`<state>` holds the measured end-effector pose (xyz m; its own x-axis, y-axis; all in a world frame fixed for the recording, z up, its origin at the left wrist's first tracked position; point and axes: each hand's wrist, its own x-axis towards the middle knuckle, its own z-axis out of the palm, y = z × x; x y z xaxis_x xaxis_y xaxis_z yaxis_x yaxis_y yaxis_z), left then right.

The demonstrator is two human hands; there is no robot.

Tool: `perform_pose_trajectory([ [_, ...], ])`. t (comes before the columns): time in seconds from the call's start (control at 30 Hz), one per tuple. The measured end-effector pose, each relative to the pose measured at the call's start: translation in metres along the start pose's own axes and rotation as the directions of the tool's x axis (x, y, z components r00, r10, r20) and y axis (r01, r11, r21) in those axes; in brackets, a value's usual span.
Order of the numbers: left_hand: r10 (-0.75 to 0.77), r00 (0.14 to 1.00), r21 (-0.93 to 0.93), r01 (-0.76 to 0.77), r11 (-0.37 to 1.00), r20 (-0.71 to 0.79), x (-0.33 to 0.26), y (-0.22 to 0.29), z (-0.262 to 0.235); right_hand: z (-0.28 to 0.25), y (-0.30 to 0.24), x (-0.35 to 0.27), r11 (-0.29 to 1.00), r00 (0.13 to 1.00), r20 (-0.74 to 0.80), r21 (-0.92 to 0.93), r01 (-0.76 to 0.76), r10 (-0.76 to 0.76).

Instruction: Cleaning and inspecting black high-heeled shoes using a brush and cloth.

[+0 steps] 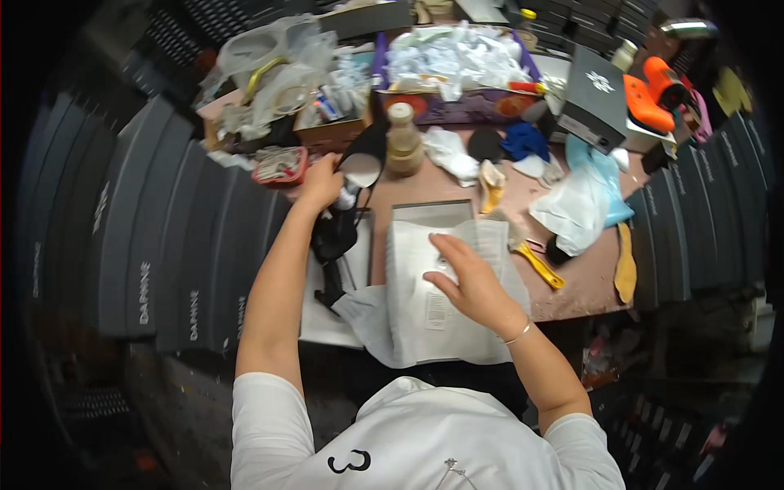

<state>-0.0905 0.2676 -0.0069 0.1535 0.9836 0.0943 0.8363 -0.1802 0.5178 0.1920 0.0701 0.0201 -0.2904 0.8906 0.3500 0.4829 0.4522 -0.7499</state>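
Black shoe (333, 237) at the left hand (320, 186), right hand (469, 282) spread over white paper (412, 286).

The left hand's fingers curl in beside the shoe's upper part — blur hides whether they have firm hold of it — and the shoe lies over the pale box lid (322, 325), left of the paper-lined box (433, 214). The right hand is wide open, thumb well apart from the fingers, gripping 0 things; whether its fingertips touch the paper, I cannot tell.

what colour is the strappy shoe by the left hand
Mostly black, that strappy heeled shoe by the left hand; head view shows it best.
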Motion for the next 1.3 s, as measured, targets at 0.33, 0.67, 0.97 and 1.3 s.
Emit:
perform_pose_trajectory([
  [0.33,-0.056,0.842,-0.814,0.499,-0.298,0.536,-0.154,0.107,0.023,0.017,-0.044,0.019,0.976,0.985,0.085,-0.148,0.160,-0.149],
  [0.67,-0.072,0.816,-0.661,0.410,-0.628,0.573,-0.195,0.106,0.029,-0.038,0.029,-0.025,0.990,0.989,-0.061,0.040,-0.135,0.137],
  [0.97,-0.090,0.670,-0.643,0.654,-0.399,0.737,-0.178,0.147,0.065,-0.116,0.280,0.072,0.466,0.995,0.063,-0.885,0.022,0.073],
  [1.3,-0.155,0.752,-0.739,0.549,-0.390,0.641,-0.163,0.163,0.068,-0.103,0.076,0.030,0.630,0.932,0.054,0.722,-0.285,0.360],
])
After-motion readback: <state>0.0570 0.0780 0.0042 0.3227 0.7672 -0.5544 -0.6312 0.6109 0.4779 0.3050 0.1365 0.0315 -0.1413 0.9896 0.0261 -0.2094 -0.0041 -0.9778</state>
